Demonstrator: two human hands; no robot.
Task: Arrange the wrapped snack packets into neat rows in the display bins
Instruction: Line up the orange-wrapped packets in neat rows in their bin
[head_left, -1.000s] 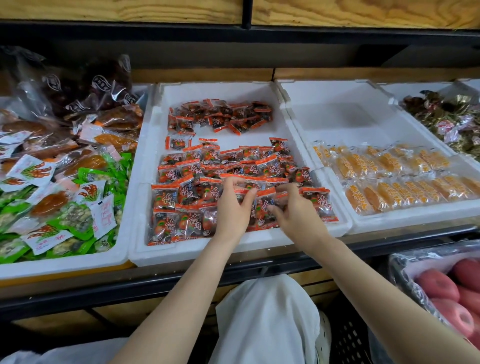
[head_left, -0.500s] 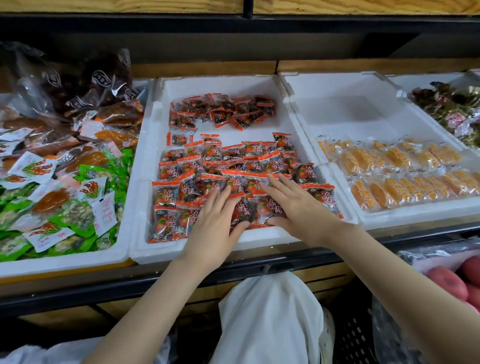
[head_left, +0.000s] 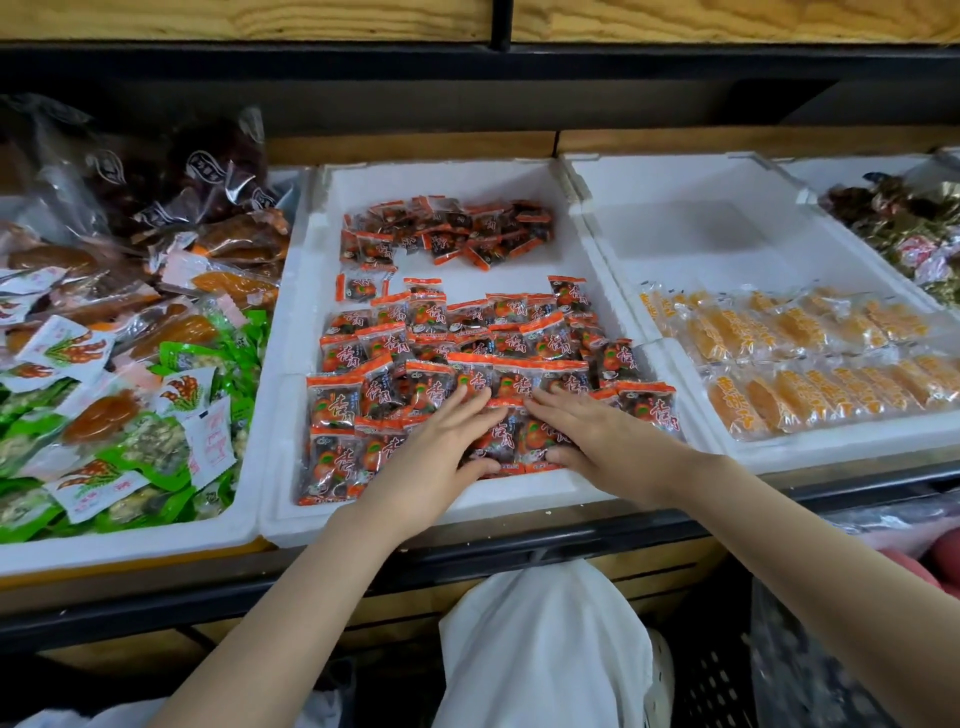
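Your left hand (head_left: 436, 452) and right hand (head_left: 597, 441) are lying flat, fingers straight, pressing on the orange snack packets (head_left: 498, 332) at the front edge of the middle foam bin (head_left: 519, 493). Packets are sitting in overlapping rows toward the front; a loose pile (head_left: 447, 228) is lying near the back wall.

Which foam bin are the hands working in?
The foam bin holding red-orange packets: left hand and right hand press its front rows; neighbouring bins untouched.
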